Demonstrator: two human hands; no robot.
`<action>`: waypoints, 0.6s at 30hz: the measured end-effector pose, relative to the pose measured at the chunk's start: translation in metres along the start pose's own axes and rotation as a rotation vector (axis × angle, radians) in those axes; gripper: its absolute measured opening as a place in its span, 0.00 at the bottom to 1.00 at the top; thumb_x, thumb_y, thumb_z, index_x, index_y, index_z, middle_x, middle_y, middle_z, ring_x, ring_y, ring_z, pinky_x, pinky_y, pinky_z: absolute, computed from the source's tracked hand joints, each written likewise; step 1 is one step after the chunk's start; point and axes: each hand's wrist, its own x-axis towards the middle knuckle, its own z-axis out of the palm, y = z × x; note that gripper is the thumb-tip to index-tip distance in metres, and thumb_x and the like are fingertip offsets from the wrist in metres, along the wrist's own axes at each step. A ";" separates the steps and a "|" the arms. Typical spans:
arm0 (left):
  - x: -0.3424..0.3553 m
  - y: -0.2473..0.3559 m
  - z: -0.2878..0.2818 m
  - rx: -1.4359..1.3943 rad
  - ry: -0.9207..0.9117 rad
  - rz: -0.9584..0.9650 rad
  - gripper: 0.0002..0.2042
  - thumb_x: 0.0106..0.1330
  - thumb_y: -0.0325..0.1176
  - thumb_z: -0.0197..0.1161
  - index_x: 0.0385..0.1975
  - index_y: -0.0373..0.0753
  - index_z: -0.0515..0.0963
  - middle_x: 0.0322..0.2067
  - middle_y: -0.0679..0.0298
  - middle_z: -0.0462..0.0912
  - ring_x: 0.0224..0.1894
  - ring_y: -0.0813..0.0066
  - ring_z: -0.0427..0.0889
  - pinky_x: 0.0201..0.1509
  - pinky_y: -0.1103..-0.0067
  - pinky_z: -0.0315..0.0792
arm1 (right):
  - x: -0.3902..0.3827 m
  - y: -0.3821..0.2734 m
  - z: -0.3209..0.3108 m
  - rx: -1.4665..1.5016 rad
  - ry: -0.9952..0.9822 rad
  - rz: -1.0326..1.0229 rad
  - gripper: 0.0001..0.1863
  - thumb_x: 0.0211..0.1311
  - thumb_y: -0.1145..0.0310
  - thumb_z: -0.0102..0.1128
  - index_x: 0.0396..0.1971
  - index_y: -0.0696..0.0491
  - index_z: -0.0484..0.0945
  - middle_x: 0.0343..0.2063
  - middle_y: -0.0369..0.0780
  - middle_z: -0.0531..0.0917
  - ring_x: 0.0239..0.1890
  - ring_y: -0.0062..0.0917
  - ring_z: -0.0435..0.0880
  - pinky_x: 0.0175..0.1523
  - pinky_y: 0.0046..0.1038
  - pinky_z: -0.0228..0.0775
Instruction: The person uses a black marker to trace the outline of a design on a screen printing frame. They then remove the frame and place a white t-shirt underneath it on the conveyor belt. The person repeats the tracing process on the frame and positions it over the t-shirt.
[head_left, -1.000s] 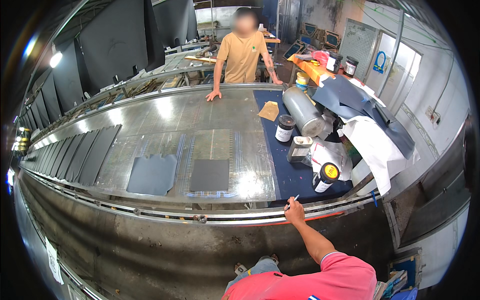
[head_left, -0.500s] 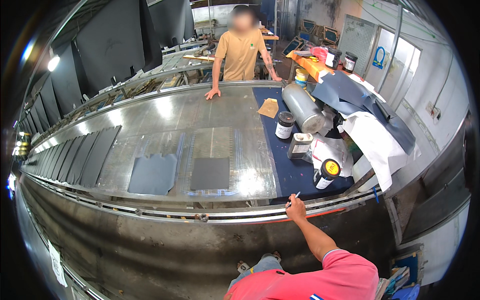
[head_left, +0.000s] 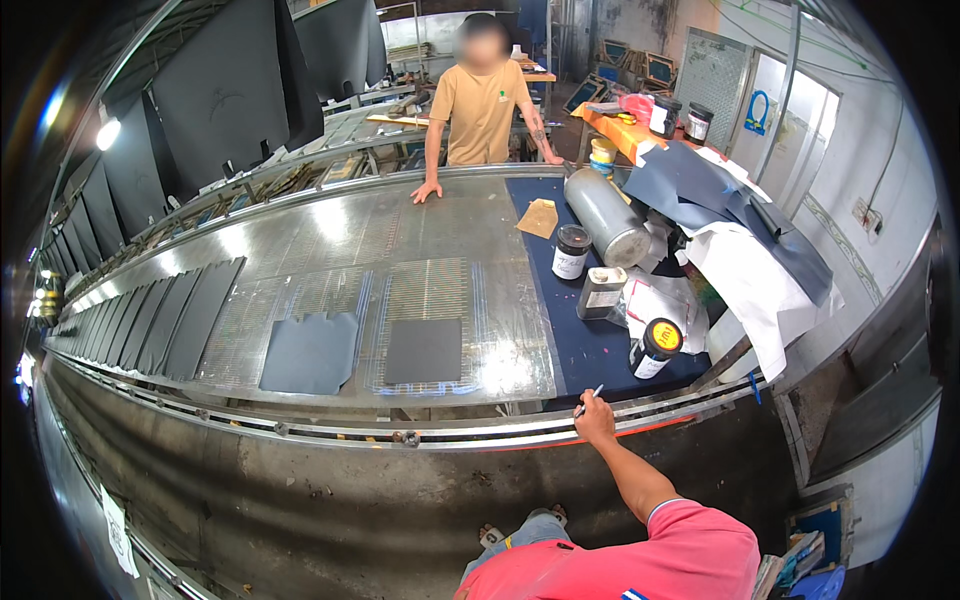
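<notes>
My right hand (head_left: 595, 418) reaches to the metal rail along the table's front edge, closed round a slim pale pen (head_left: 599, 391). The pen's end sticks up past the fingers. Beyond it on the dark blue cloth (head_left: 570, 345) stand a black jar with an orange lid (head_left: 656, 348), a squarish can (head_left: 602, 293) and another black jar (head_left: 571, 252). To the left, a dark square sheet (head_left: 424, 352) and a larger ragged-edged grey sheet (head_left: 308, 353) lie flat on the shiny table (head_left: 470, 225). My left hand is out of the picture.
Across the table a person in a tan shirt (head_left: 480, 112) leans with both hands on its far edge. A large grey cylinder (head_left: 606, 215) lies near a heap of white and dark sheets (head_left: 740, 225). Several dark sheets (head_left: 205, 318) line the table's left.
The view has shifted slightly. My right hand keeps the pen by the rail in nearly the same place. The person opposite has barely moved.
</notes>
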 end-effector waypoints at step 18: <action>0.005 -0.003 0.000 0.009 -0.005 0.018 0.42 0.58 0.30 0.62 0.77 0.53 0.58 0.30 0.45 0.85 0.27 0.51 0.85 0.32 0.60 0.80 | 0.000 -0.001 -0.001 0.021 0.009 0.007 0.14 0.59 0.68 0.63 0.45 0.52 0.75 0.33 0.51 0.84 0.39 0.52 0.83 0.48 0.53 0.73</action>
